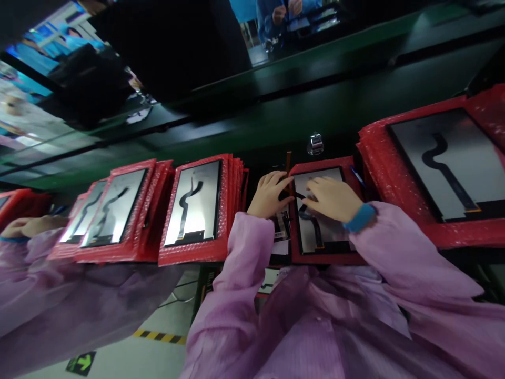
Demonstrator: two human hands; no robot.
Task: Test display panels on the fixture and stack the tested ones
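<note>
In front of me lies a display panel [338, 231] on a red bubble-wrap sleeve [353, 164], with a curved black flex cable [316, 229] across its grey back. My left hand [271, 195] is at the panel's left edge, thumb and fingers brought together beside a narrow dark strip; what they grip is hard to make out. Over the panel's upper part rests my right hand [333, 199], fingers stretched and the thumb apart, close to the cable's upper end. An amber strip [289, 162] stands up just beyond my left fingertips. Partly under my left hand is a labelled item [281, 225].
Stacks of red sleeves topped with panels stand to the left [193, 202] and right [457, 163]. A shiny metal object [315, 143] sits behind, and a blue pen [357, 176] lies beside the sleeve. A co-worker's hands [37, 226] are at far left; other people work opposite.
</note>
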